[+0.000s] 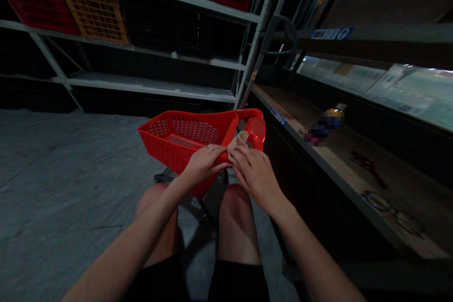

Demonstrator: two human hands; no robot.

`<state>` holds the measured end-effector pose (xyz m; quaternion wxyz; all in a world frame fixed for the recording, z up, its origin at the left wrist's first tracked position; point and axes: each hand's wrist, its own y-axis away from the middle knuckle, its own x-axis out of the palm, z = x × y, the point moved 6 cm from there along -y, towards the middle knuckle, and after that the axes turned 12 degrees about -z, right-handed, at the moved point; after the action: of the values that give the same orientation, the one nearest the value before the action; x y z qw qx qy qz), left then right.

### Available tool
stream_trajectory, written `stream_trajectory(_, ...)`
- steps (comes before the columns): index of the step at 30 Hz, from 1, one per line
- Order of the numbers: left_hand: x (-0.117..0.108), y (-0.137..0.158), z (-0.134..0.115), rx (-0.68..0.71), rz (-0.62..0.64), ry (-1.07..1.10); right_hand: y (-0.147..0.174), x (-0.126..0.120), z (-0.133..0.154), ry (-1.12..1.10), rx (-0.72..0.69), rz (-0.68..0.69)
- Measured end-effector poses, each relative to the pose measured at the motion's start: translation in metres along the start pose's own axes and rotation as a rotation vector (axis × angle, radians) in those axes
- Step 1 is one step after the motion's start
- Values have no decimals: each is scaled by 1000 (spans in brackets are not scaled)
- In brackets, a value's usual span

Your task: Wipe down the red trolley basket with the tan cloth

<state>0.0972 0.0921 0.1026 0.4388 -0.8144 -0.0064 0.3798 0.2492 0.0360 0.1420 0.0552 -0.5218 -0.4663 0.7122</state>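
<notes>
Step looks like cloth-on-cart work: right grip (pixel 257 170) closed on a tan cloth (pixel 238 142) at the near right bar of the red cart (pixel 169 153), my left grip (pixel 202 166) holding the bar beside it. Next move probably calls for steadying the cart. Shelf (pixel 347 174) with glasses (pixel 392 211) crowds the right; my knees (pixel 235 210) limit near room; yellow crate (pixel 97 14) far left.

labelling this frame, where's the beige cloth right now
In the head view, the beige cloth is just right of centre, at the handle end of the red shopping cart, held by the right hand and right beside the left hand.
</notes>
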Motion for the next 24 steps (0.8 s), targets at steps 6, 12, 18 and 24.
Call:
stream_trajectory(6,7,-19,3,138,-11,253,-42,-5,-31,-436,40,412)
stream_trajectory(12,20,-12,3,167,-353,169,-82,60,-72,-235,108,518)
stream_trajectory(18,19,2,-8,255,-389,162,-138,125,-135,268,230,506)
stream_trajectory(24,5,7,18,296,-387,89,-180,168,-192,358,380,572)
